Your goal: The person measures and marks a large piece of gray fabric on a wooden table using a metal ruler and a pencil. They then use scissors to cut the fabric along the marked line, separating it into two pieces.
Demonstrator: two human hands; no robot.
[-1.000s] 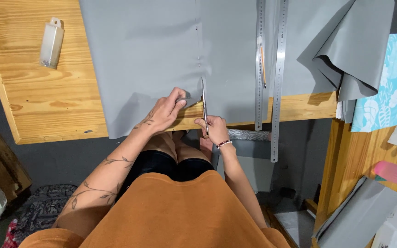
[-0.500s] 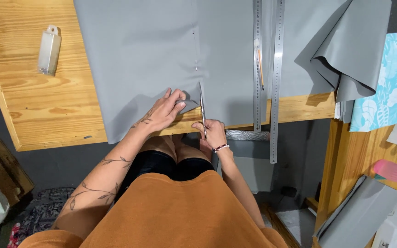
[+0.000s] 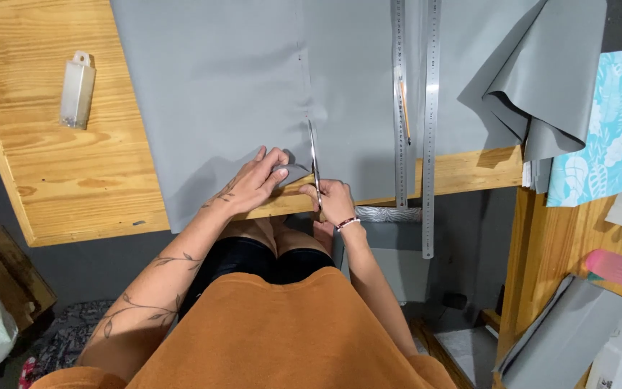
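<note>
A large grey sheet of fabric [image 3: 224, 94] lies spread over a wooden table [image 3: 52, 187]. My right hand [image 3: 331, 200] grips a pair of scissors [image 3: 314, 155] whose blades point away from me into a cut in the sheet's near edge. My left hand [image 3: 253, 184] rests flat on the fabric just left of the cut, its fingers pinching the lifted cut edge. A line of small marks runs up the fabric above the blade tips.
Two long metal rulers [image 3: 430, 130] lie on the fabric to the right, with a pencil [image 3: 403, 108] between them. A clear plastic box [image 3: 77, 90] sits at the table's left. Folded grey fabric [image 3: 541, 86] hangs at the right, beside a blue patterned sheet [image 3: 602, 130].
The scissors have advanced a little farther into the fabric. My left hand has stayed by the cut, holding down the edge.
</note>
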